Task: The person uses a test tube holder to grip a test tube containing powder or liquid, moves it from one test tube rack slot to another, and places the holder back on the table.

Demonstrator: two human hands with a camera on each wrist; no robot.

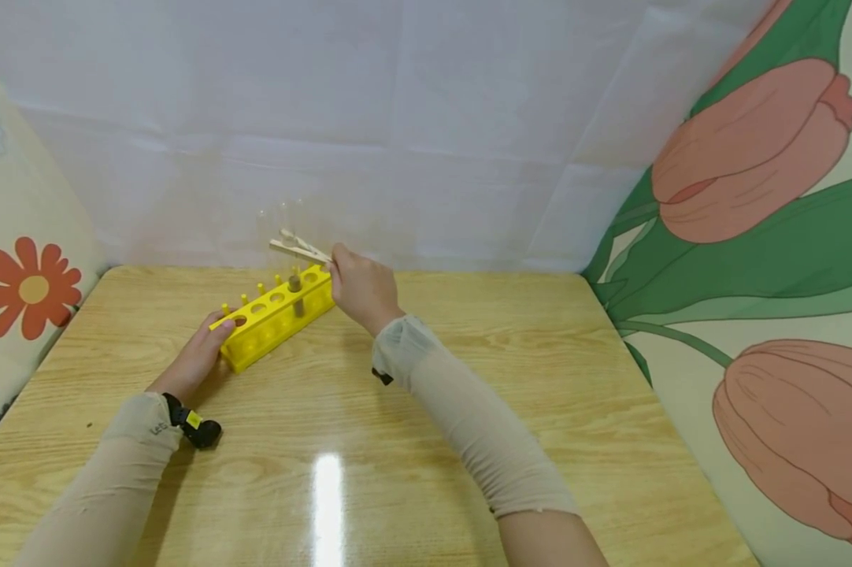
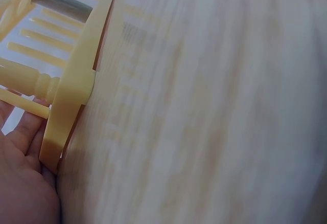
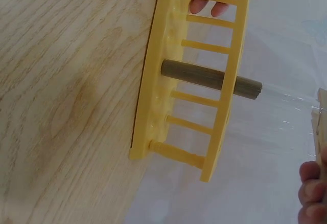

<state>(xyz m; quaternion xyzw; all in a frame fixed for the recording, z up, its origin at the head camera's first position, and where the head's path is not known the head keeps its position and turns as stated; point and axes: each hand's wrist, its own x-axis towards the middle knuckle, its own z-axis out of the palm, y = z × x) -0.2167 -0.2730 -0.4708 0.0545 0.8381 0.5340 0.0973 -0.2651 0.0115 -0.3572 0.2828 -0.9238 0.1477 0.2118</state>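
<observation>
My left hand [image 1: 201,356] grips the near left end of a yellow test tube rack [image 1: 268,304], with the thumb at the top plate. Its fingertips [image 3: 205,0] show behind the rack in the right wrist view. My right hand [image 1: 364,288] holds a wooden test tube clamp [image 1: 301,252] above the rack's far end. One rack hole holds a column of grey-brown material [image 3: 191,75], its top just above the upper plate. From there a clear glass tube [image 3: 288,97] runs up to the clamp. In the left wrist view, the dark column [image 2: 64,4] stands beyond the rack's end wall [image 2: 76,81].
The rack stands on a wood-grain table [image 1: 426,441], near its back edge. A white cloth [image 1: 327,94] hangs behind it. Flower-printed panels [image 1: 787,276] border both sides. Faint clear glass ends show above the clamp. Yellow pegs [image 1: 244,299] line the rack's back side.
</observation>
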